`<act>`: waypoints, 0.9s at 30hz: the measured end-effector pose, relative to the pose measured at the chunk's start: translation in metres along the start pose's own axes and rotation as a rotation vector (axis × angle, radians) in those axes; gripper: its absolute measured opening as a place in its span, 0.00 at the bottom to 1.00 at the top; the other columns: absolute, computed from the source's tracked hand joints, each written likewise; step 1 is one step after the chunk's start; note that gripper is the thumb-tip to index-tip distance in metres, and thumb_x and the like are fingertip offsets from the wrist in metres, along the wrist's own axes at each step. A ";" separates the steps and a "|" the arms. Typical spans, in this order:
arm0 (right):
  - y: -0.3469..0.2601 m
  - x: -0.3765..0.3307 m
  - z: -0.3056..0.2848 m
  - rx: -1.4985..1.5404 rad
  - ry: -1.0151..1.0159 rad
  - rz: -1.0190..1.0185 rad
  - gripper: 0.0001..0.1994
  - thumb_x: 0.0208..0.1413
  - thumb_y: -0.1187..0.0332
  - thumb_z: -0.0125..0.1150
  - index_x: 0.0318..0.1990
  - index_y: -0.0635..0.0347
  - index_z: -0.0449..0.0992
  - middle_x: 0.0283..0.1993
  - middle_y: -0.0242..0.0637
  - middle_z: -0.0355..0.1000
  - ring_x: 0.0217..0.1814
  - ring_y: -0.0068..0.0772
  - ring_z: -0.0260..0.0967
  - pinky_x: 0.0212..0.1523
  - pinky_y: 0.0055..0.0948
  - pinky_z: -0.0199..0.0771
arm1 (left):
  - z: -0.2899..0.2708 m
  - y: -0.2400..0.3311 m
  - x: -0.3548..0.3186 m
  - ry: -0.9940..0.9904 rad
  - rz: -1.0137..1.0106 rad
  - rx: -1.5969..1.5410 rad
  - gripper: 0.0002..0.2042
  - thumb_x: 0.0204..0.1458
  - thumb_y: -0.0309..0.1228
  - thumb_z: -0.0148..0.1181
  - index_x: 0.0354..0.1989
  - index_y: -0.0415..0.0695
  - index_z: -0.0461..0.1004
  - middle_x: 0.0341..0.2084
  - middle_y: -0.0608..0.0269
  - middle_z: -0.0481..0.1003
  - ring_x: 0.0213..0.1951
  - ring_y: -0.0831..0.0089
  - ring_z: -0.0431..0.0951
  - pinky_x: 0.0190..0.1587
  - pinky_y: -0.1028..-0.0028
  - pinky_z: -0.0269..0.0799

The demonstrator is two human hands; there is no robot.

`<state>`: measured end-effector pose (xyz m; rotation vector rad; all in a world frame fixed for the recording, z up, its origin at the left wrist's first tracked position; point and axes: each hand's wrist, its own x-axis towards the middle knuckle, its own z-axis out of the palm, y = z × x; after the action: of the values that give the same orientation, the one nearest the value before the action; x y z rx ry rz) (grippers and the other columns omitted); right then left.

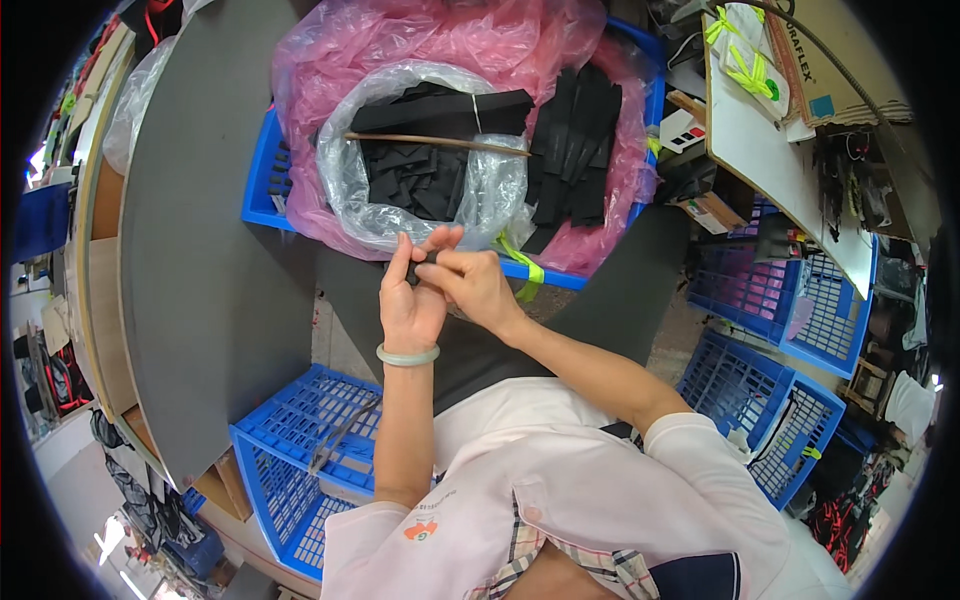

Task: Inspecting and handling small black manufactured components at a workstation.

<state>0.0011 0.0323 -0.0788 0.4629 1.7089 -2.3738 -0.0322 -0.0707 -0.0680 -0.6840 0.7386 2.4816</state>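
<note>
Above my lap, my left hand (413, 305) is turned palm up, its fingers curled round a small black piece (423, 265). My right hand (482, 288) pinches the same piece from the right; the fingers cover most of it, and its exact kind is hidden. Just beyond my hands, a clear plastic bag (345, 190) holds many small black fabric-like pieces (420, 180). A thin brown stick (440, 142) lies across the bag's mouth, near a tied bundle of longer black strips (445, 112). More black strips (572, 145) lie to its right on pink plastic film (400, 40).
A blue crate (262, 190) holds the bags. A grey tabletop (215, 280) runs along my left. Another blue crate (310, 425) stands below it. Stacked blue crates (750, 400) are at right, below a board (745, 120) with yellow-green ties.
</note>
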 end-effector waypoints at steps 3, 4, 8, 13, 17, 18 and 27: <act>0.020 -0.001 -0.010 -0.647 0.015 -0.569 0.03 0.46 0.69 0.57 0.27 0.56 0.76 0.21 0.41 0.70 0.25 0.48 0.70 0.24 0.38 0.68 | -0.007 0.010 0.001 -0.084 -0.057 0.052 0.19 0.57 0.45 0.50 0.23 0.41 0.72 0.38 0.46 0.75 0.51 0.52 0.70 0.58 0.56 0.58; 0.019 -0.001 -0.014 -0.649 0.012 -0.567 0.03 0.46 0.69 0.57 0.27 0.56 0.76 0.21 0.41 0.70 0.25 0.48 0.70 0.24 0.38 0.68 | -0.005 0.013 -0.001 -0.083 -0.057 0.049 0.19 0.57 0.45 0.50 0.23 0.41 0.72 0.38 0.46 0.75 0.51 0.52 0.70 0.58 0.56 0.58; -0.001 -0.007 -0.011 -0.537 -0.267 -0.286 0.07 0.54 0.68 0.53 0.37 0.58 0.76 0.20 0.39 0.70 0.16 0.31 0.67 0.17 0.26 0.65 | 0.004 0.019 -0.001 -0.028 -0.056 0.077 0.20 0.55 0.48 0.51 0.25 0.42 0.73 0.37 0.48 0.76 0.50 0.53 0.71 0.57 0.59 0.59; -0.023 -0.013 -0.009 0.269 -0.677 0.454 0.12 0.64 0.62 0.43 0.49 0.58 0.64 0.19 0.43 0.70 0.06 0.14 0.51 0.09 0.16 0.56 | -0.007 0.019 0.003 -0.191 0.194 0.140 0.17 0.59 0.43 0.48 0.26 0.43 0.67 0.29 0.53 0.75 0.47 0.51 0.73 0.54 0.61 0.64; -0.007 -0.014 -0.001 0.783 -0.661 0.525 0.09 0.65 0.62 0.39 0.46 0.52 0.61 0.20 0.49 0.71 0.03 0.14 0.45 0.05 0.17 0.51 | 0.003 0.006 -0.013 -0.384 0.139 0.130 0.18 0.59 0.42 0.47 0.21 0.44 0.63 0.23 0.57 0.73 0.50 0.48 0.71 0.57 0.60 0.61; -0.006 -0.015 -0.002 0.785 -0.659 0.525 0.09 0.65 0.62 0.39 0.46 0.52 0.61 0.20 0.49 0.71 0.03 0.14 0.45 0.05 0.17 0.51 | 0.004 0.005 -0.015 -0.422 0.151 0.141 0.18 0.59 0.42 0.47 0.20 0.44 0.64 0.23 0.58 0.73 0.51 0.49 0.70 0.58 0.60 0.61; -0.018 0.002 -0.008 -0.666 -0.493 -0.060 0.13 0.59 0.57 0.46 0.43 0.51 0.73 0.23 0.46 0.73 0.22 0.35 0.72 0.18 0.34 0.69 | -0.011 0.001 -0.008 -0.169 0.023 0.111 0.18 0.58 0.42 0.49 0.18 0.46 0.65 0.26 0.55 0.75 0.51 0.49 0.70 0.57 0.55 0.60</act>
<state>-0.0052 0.0453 -0.0654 -0.2581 2.0914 -1.5941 -0.0233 -0.0803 -0.0711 -0.4224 0.8163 2.4607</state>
